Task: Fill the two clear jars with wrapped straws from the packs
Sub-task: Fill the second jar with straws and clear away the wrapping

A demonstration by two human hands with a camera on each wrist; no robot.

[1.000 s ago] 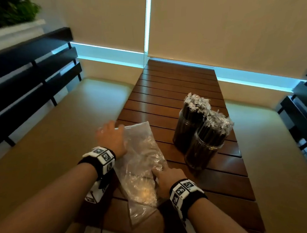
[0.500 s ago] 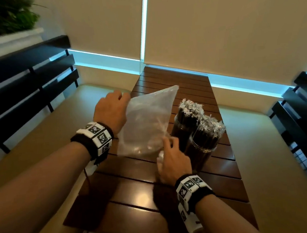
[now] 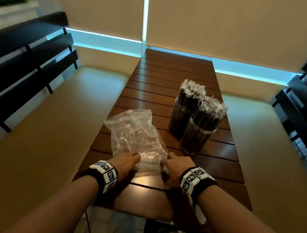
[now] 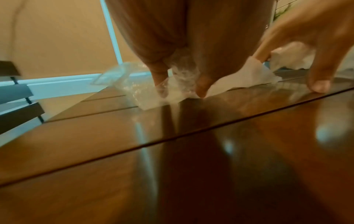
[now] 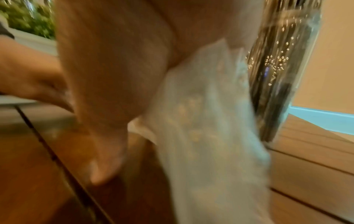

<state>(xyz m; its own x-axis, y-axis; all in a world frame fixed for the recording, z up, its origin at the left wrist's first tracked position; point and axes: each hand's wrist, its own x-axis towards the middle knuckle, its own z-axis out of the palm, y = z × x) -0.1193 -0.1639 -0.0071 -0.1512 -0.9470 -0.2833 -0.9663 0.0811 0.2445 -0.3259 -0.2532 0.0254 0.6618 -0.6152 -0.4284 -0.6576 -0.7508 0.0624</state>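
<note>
Two clear jars stand side by side on the right of the slatted wooden table (image 3: 164, 75), the far jar (image 3: 183, 112) and the near jar (image 3: 197, 137), both packed with black wrapped straws. A crumpled, empty-looking clear plastic bag (image 3: 134, 134) lies flat to their left. My left hand (image 3: 128, 161) pinches its near left edge, with film bunched between the fingertips (image 4: 201, 89). My right hand (image 3: 172, 162) grips the near right corner, and the bag (image 5: 206, 121) trails out from under its fingers, close to the near jar (image 5: 283, 75).
Beige cushioned benches flank the table, one on the left (image 3: 58, 114) and one on the right (image 3: 258, 127), each with a black slatted back. A blind-covered window closes the far end. A dark object (image 3: 164, 232) sits below the table's near edge.
Half a second ago the bag was held upright, with my left hand at its top. Now it lies flat on the table and both hands are at its near end.
</note>
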